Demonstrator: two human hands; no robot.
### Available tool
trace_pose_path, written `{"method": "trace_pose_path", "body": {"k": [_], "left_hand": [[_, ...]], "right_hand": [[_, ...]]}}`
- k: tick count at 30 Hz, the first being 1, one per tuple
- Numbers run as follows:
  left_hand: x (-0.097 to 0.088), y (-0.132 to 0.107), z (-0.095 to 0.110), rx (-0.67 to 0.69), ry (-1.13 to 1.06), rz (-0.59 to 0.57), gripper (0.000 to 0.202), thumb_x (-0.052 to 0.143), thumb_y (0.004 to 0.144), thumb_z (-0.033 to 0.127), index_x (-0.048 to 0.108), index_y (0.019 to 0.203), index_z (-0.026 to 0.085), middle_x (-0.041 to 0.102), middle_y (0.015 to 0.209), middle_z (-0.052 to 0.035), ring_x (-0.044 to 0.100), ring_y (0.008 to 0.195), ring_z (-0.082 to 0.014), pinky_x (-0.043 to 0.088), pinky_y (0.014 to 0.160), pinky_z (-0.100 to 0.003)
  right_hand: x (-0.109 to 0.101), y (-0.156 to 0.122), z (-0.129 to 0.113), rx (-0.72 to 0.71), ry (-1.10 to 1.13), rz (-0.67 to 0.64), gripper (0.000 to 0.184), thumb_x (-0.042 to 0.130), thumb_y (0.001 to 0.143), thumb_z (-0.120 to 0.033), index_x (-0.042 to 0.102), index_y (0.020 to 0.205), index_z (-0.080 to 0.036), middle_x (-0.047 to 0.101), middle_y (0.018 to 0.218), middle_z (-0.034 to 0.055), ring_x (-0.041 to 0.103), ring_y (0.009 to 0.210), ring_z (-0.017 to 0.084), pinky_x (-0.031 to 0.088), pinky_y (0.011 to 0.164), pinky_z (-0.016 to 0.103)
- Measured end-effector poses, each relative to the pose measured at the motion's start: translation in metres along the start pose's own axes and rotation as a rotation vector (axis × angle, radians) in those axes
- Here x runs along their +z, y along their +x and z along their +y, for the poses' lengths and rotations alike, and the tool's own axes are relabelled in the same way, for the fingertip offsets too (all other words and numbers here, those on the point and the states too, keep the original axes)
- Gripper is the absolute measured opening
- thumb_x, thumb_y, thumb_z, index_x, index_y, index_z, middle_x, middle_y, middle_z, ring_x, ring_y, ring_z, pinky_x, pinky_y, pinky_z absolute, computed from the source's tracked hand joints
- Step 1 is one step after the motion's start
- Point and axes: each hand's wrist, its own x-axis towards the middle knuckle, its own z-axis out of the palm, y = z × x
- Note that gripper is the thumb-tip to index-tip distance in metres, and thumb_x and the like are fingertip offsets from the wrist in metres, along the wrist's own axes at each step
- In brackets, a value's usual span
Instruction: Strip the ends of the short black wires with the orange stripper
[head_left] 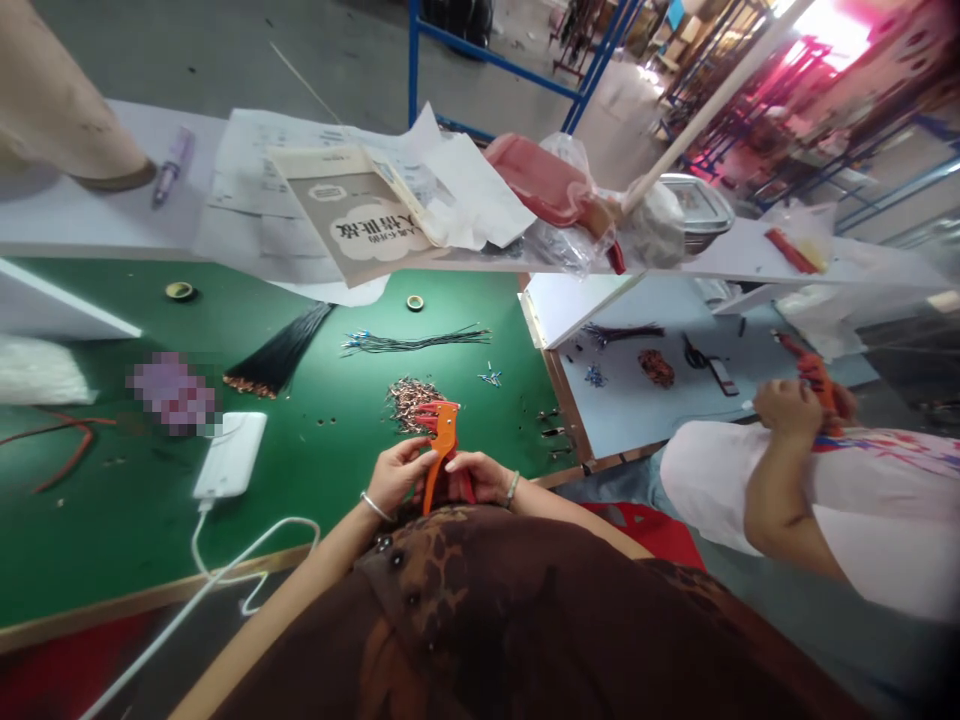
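Head view: the orange tool (446, 430) is held close in at the green bench's (112, 545) near edge, probably for steadiness.
Copper-coloured pieces (406, 402): heaped just beyond it, presumably for short reach.
Thin wires (420, 342): laid alongside one another, likely against tangling.
Right hand (489, 478): closed around the tool's red handle (466, 487).
Left hand (395, 476): fingers curled against its orange handle (430, 490); cannot tell whether they pinch anything.

Your orange-and-red pliers-like tool (445, 432) looks like smooth plastic. The heap of small copper-coloured pieces (405, 400) looks like shiny metal. Your flat green tabletop (337, 400) is smooth with a soft sheen, its thin brown edge (120, 604) wooden; your brown patterned garment (525, 610) looks like matt cloth.
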Motion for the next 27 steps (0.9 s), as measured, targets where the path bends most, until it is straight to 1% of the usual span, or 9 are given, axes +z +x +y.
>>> {"method": "trace_pose_path", "body": {"k": [3, 6, 11, 13, 15, 17, 19, 23, 27], "left_hand": [[0.000, -0.009, 0.001, 0.013, -0.031, 0.029, 0.069, 0.078, 0.067, 0.057, 0.061, 0.116, 0.011, 0.047, 0.050, 0.0086, 0.037, 0.034, -0.0063, 0.033, 0.035, -0.021], [-0.002, -0.009, 0.007, 0.022, -0.033, 0.030, 0.067, 0.077, 0.069, 0.055, 0.060, 0.118, 0.012, 0.056, 0.058, 0.0048, 0.041, 0.037, -0.0068, 0.035, 0.037, -0.022], [-0.007, 0.000, 0.015, 0.071, -0.001, 0.016, 0.058, 0.078, 0.067, 0.054, 0.065, 0.105, 0.012, 0.062, 0.067, -0.0007, 0.054, 0.051, -0.0112, 0.043, 0.046, -0.023], [-0.010, 0.003, 0.015, 0.109, 0.006, 0.023, 0.057, 0.074, 0.069, 0.057, 0.066, 0.103, 0.012, 0.060, 0.067, -0.0004, 0.053, 0.055, -0.0103, 0.042, 0.049, -0.021], [-0.014, 0.006, 0.014, 0.139, 0.011, 0.032, 0.057, 0.065, 0.075, 0.061, 0.066, 0.104, 0.012, 0.051, 0.059, 0.0034, 0.045, 0.049, -0.0079, 0.035, 0.045, -0.019], [-0.021, 0.007, 0.014, 0.165, 0.021, 0.060, 0.056, 0.058, 0.079, 0.062, 0.064, 0.102, 0.012, 0.038, 0.052, 0.0077, 0.034, 0.044, -0.0065, 0.027, 0.042, -0.019], [-0.030, 0.008, 0.016, 0.195, 0.042, 0.107, 0.051, 0.058, 0.080, 0.061, 0.063, 0.098, 0.013, 0.033, 0.050, 0.0091, 0.030, 0.043, -0.0062, 0.024, 0.042, -0.019], [-0.052, 0.004, 0.029, 0.245, 0.112, 0.218, 0.045, 0.062, 0.078, 0.058, 0.063, 0.091, 0.015, 0.036, 0.051, 0.0078, 0.031, 0.044, -0.0065, 0.025, 0.043, -0.020], [-0.070, -0.003, 0.048, 0.292, 0.197, 0.315, 0.043, 0.063, 0.077, 0.057, 0.064, 0.088, 0.015, 0.047, 0.056, 0.0042, 0.037, 0.048, -0.0080, 0.030, 0.045, -0.021]], "right_hand": [[0.011, -0.008, 0.000, 0.037, 0.042, 0.010, 0.040, 0.054, 0.070, -0.023, 0.058, 0.109, -0.016, 0.073, 0.102, 0.0124, 0.068, 0.099, 0.025, 0.047, 0.096, 0.046], [0.018, -0.009, 0.000, 0.046, 0.077, 0.021, 0.039, 0.053, 0.070, -0.026, 0.057, 0.108, -0.017, 0.072, 0.099, 0.0109, 0.066, 0.099, 0.025, 0.045, 0.096, 0.047], [0.020, -0.002, 0.001, 0.004, 0.098, 0.009, 0.032, 0.055, 0.072, -0.030, 0.056, 0.101, -0.017, 0.067, 0.087, 0.0088, 0.064, 0.092, 0.024, 0.047, 0.092, 0.047], [0.020, -0.001, -0.001, -0.022, 0.102, 0.004, 0.030, 0.056, 0.074, -0.030, 0.056, 0.100, -0.016, 0.065, 0.085, 0.0077, 0.062, 0.086, 0.022, 0.049, 0.088, 0.045], [0.019, -0.001, -0.007, -0.058, 0.090, -0.007, 0.029, 0.057, 0.075, -0.031, 0.056, 0.100, -0.016, 0.064, 0.085, 0.0074, 0.061, 0.081, 0.020, 0.050, 0.083, 0.042], [0.018, -0.004, -0.013, -0.092, 0.040, -0.025, 0.030, 0.059, 0.075, -0.031, 0.056, 0.101, -0.015, 0.065, 0.087, 0.0081, 0.060, 0.078, 0.019, 0.051, 0.079, 0.040], [0.018, -0.007, -0.020, -0.102, -0.050, -0.044, 0.033, 0.063, 0.076, -0.032, 0.056, 0.102, -0.013, 0.065, 0.088, 0.0090, 0.062, 0.078, 0.020, 0.051, 0.076, 0.039], [0.020, -0.009, -0.025, -0.100, -0.197, -0.065, 0.036, 0.071, 0.075, -0.031, 0.059, 0.103, -0.011, 0.062, 0.084, 0.0064, 0.063, 0.074, 0.019, 0.051, 0.073, 0.037], [0.025, 0.001, -0.017, -0.115, -0.227, -0.064, 0.039, 0.074, 0.074, -0.031, 0.062, 0.104, -0.010, 0.062, 0.083, 0.0051, 0.063, 0.071, 0.018, 0.052, 0.076, 0.038]]}}
